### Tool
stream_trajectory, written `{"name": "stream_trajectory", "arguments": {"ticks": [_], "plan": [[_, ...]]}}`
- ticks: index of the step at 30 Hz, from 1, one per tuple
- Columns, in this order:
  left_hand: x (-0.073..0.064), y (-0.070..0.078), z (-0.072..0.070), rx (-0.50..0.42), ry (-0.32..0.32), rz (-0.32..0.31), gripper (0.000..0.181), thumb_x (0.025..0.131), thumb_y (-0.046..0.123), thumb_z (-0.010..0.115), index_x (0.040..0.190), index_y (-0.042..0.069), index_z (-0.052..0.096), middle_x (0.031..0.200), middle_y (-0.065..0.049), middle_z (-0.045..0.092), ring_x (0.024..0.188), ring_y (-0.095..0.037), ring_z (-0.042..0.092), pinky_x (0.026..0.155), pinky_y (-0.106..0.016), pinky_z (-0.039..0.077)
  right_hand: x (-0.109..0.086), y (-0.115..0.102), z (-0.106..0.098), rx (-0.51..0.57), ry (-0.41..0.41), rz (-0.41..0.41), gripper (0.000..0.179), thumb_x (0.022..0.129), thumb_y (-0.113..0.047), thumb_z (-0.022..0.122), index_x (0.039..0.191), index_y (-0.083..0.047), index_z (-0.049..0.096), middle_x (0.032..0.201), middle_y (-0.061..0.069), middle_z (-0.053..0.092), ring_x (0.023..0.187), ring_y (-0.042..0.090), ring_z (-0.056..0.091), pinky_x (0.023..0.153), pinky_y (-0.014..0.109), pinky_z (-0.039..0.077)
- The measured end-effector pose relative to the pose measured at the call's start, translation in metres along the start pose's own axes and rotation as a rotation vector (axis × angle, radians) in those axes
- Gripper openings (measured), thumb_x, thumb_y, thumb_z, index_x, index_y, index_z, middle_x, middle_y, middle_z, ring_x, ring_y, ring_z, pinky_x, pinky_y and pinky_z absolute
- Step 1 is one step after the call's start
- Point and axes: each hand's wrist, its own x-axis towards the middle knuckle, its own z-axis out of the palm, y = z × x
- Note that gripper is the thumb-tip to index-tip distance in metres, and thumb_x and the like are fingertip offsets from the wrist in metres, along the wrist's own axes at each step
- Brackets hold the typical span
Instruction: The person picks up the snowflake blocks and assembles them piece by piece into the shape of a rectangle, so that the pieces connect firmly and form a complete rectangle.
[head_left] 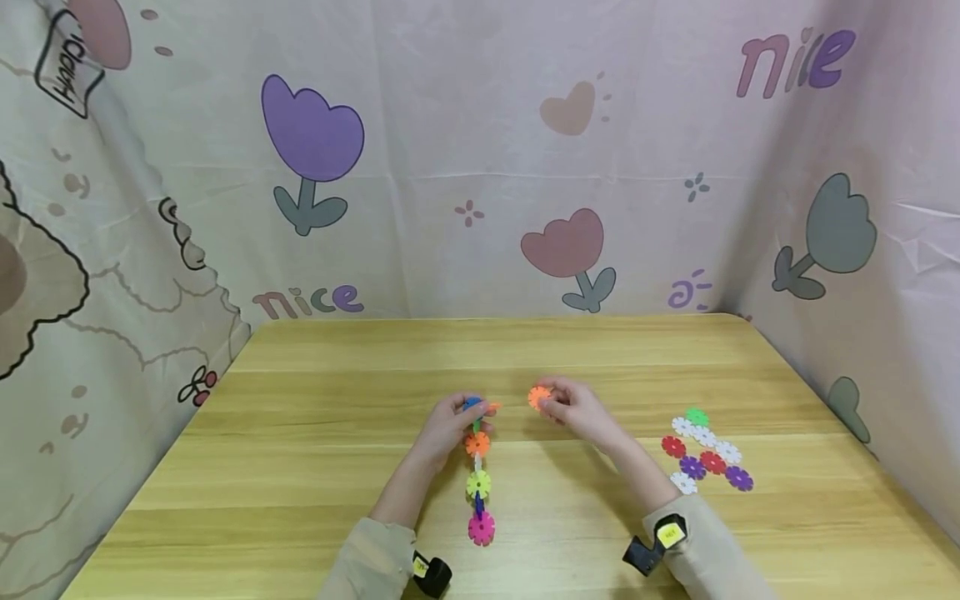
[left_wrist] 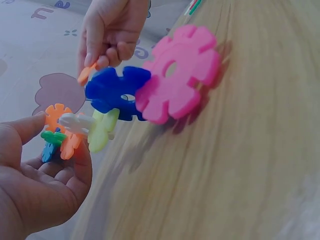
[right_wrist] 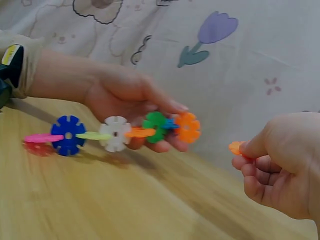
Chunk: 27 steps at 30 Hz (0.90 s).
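My left hand [head_left: 447, 429] grips the far end of a chain of notched plastic snowflake discs. From the near end, the chain runs through a pink disc [head_left: 482, 528], a dark blue disc [left_wrist: 107, 92], a yellow disc [head_left: 478, 484], a white disc [right_wrist: 115, 134], an orange disc [head_left: 477, 444], a green disc [right_wrist: 154, 127], a blue disc [head_left: 472, 403] and an end orange disc [right_wrist: 187, 128]. A short gap to the right, my right hand [head_left: 581, 410] pinches a loose orange disc [head_left: 537, 397] between thumb and fingers, its face partly covered by them.
Loose discs lie in a group on the wooden table [head_left: 337, 467] to the right: a green disc [head_left: 697, 417], several white ones, red ones such as this red disc [head_left: 713, 462], and purple ones such as this purple disc [head_left: 739, 477]. A printed cloth [head_left: 420, 125] hangs behind the table.
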Motion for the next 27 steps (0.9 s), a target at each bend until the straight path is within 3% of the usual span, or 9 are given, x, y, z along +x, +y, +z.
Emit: {"name": "stream_trajectory", "arguments": {"ticks": [10, 19, 27], "plan": [[0.001, 0.0, 0.0, 0.007, -0.02, -0.013, 0.032, 0.094, 0.017, 0.055, 0.112, -0.009, 0.049, 0.11, -0.028, 0.059, 0.084, -0.029, 0.064, 0.079, -0.03, 0.051, 0.005, 0.001, 0.028, 0.157, 0.011, 0.075, 0.039, 0.089, -0.005, 0.059, 0.124, 0.008, 0.049, 0.081, 0.02, 0.061, 0.073, 0.027, 0.06, 0.065, 0.035, 0.053], [0.002, -0.001, 0.001, 0.013, -0.016, -0.028, 0.031, 0.095, 0.017, 0.055, 0.111, -0.008, 0.049, 0.109, -0.027, 0.059, 0.083, -0.026, 0.064, 0.072, -0.026, 0.051, 0.007, 0.002, 0.038, 0.186, 0.052, 0.076, 0.037, 0.088, -0.002, 0.059, 0.123, 0.008, 0.051, 0.08, 0.022, 0.063, 0.069, 0.03, 0.06, 0.061, 0.033, 0.053], [0.005, -0.003, -0.002, 0.031, -0.024, -0.019, 0.03, 0.093, 0.017, 0.057, 0.109, -0.008, 0.051, 0.103, -0.023, 0.062, 0.081, -0.024, 0.064, 0.065, -0.022, 0.049, 0.009, -0.002, 0.044, 0.148, 0.071, 0.016, 0.032, 0.088, 0.001, 0.058, 0.118, 0.012, 0.052, 0.075, 0.026, 0.061, 0.067, 0.042, 0.058, 0.057, 0.039, 0.053]]}}
